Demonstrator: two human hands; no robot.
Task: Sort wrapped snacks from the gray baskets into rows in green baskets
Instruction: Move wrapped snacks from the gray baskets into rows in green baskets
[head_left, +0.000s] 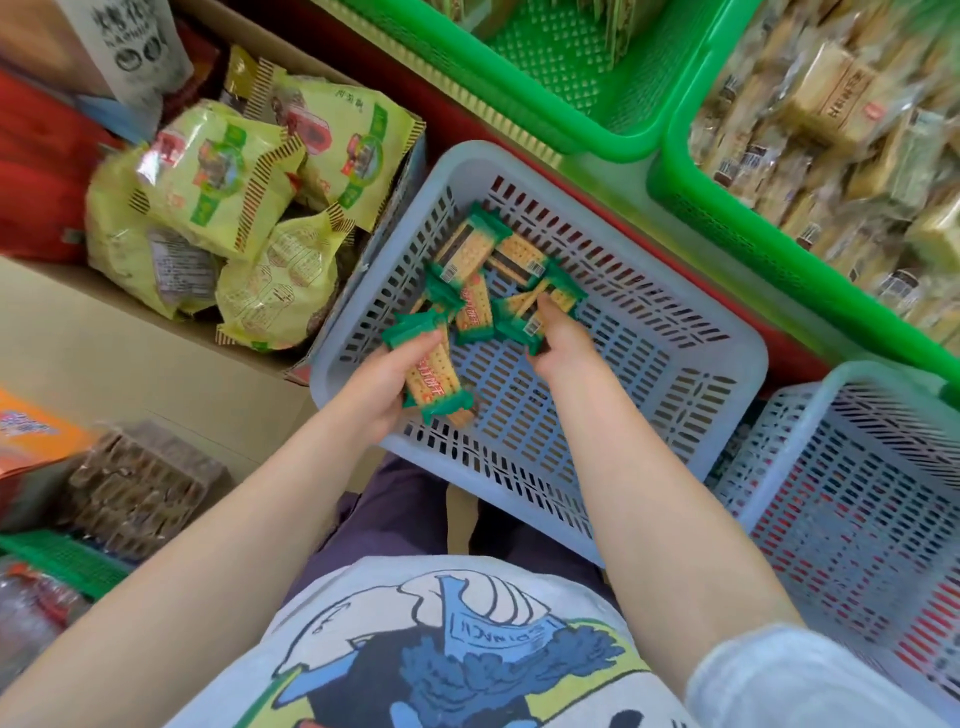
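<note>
Nearest, the left hand (387, 382) grips a small stack of green-ended cracker packets (434, 376) over the near edge of the gray basket (675, 395); squaring them with all ends one way should make laying a row easier. Just beyond, the right hand (558, 340) curls its fingers around another packet (524, 325) at the edge of the loose pile (498, 265) on the basket floor; taking one at a time should keep the stack tidy. Farther off, the green baskets (660, 156) are cropped, their contents blurred, so any rows are hard to make out.
</note>
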